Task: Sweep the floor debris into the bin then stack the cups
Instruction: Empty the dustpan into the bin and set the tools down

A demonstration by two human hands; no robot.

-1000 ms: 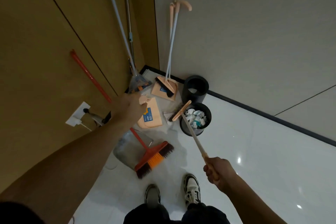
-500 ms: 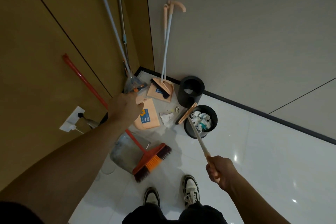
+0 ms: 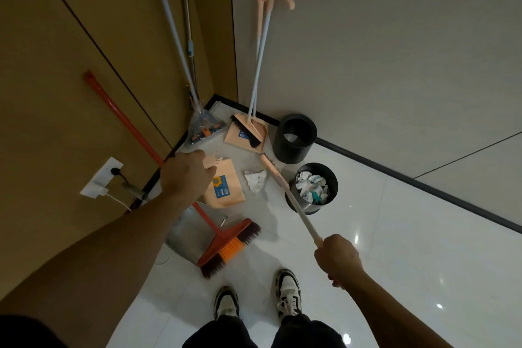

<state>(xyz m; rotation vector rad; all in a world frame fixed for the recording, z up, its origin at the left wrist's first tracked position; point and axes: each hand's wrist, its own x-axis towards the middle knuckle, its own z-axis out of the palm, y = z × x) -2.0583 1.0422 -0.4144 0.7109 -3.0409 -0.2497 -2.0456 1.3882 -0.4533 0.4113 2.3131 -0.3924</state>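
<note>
Right hand: your right hand [image 3: 337, 258] was closed around the pale handle end of the peach broom [image 3: 285, 192], which slanted up and away from that grip toward the corner.
Broom head: it sat at the far end of the shaft, low to the tiled floor [image 3: 395, 234], just right of the crumpled paper [image 3: 255, 179] and between it and the two bins; whether the bristles touched the paper could not be told.
Left hand: your left hand [image 3: 187, 174] was clenched on the top of the peach dustpan [image 3: 224, 186], fingers wrapped over its handle stub, the pan's mouth pointing toward the paper on its right.
Debris: the crumpled paper lay on the floor between your two grips, just beyond the dustpan's right edge and well ahead of your right fist.
Full bin: the black bin [image 3: 313, 188] stuffed with paper scraps stood right beside the broom shaft, ahead of your right hand.
Empty bin: a second black bin [image 3: 295, 138] stood farther off, against the wall behind the full one.
Red broom: the red broom [image 3: 228, 247] lay below your left hand, its head resting on a grey dustpan [image 3: 180, 234] near your shoes [image 3: 257, 302].
Corner: a spare peach broom set [image 3: 248, 133] and two long poles leaned there, past your left grip.
</note>
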